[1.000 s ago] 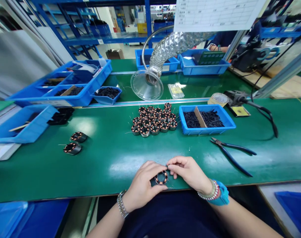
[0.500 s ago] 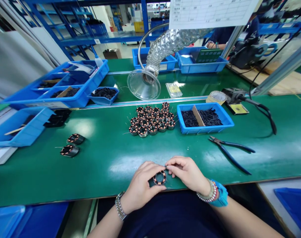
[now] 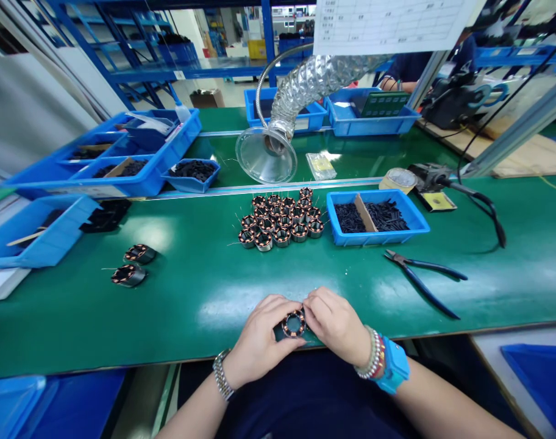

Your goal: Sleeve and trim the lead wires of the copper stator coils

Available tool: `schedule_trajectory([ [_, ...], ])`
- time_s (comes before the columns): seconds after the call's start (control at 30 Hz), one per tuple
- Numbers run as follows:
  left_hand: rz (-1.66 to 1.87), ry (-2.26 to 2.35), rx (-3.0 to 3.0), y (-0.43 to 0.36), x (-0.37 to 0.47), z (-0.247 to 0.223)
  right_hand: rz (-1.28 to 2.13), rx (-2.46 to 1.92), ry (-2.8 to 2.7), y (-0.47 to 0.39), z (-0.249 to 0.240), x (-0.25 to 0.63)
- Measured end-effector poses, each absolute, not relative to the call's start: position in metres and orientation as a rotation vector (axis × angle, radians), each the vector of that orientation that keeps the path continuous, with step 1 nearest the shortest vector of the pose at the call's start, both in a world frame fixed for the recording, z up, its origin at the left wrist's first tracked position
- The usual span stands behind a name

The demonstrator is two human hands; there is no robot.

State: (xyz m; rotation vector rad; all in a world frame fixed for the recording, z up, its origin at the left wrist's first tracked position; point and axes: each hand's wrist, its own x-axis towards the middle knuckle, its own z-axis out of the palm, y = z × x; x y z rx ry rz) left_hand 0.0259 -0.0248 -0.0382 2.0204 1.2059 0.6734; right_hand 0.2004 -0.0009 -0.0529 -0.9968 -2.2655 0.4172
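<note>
Between thumb and fingers, my left hand (image 3: 264, 332) holds a ring-shaped copper-wound coil (image 3: 294, 324) at the front edge of the green table. The fingers of my right hand (image 3: 335, 323) are pressed together at the coil's right rim; anything pinched between them is too small to make out. Farther back stands a cluster of similar coils (image 3: 282, 236), thin wires sticking out. Right of the cluster sits a blue tray (image 3: 378, 238) with short black pieces on both sides of a cardboard divider. Two more coils (image 3: 128, 275) lie on the left.
Pliers (image 3: 415, 277) with dark blue handles lie at the right. A clear funnel (image 3: 266, 155) on a foil duct hangs behind the coils. Blue bins (image 3: 154, 177) stand at the left. A person's arm (image 3: 403, 84) shows at the back right.
My right hand has turned and moved slightly left, closer against the coil, with its fingers more curled. My left hand still holds the coil.
</note>
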Motion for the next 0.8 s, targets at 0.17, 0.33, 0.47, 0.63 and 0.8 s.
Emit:
schedule_trajectory([
  [0.17, 0.663, 1.331, 1.917, -0.029, 0.026, -0.041, 1.351, -1.079, -2.008, 0.011, -0.035, 0.214],
  [0.33, 0.644, 1.346, 1.907, -0.030, 0.026, -0.042, 1.759, -1.080, -1.823, 0.020, -0.032, 0.217],
  [0.47, 0.646, 1.347, 1.917, -0.029, 0.026, -0.041, 1.803, -1.193, -1.731, 0.019, -0.033, 0.212],
  [0.63, 0.652, 1.342, 1.960, -0.028, 0.028, -0.042, 1.693, -1.281, -1.732, 0.014, -0.031, 0.205],
  [0.8, 0.706, 1.424, 2.088, -0.034, 0.033, -0.044, 1.566, -1.277, -1.718, 0.010, -0.032, 0.202],
])
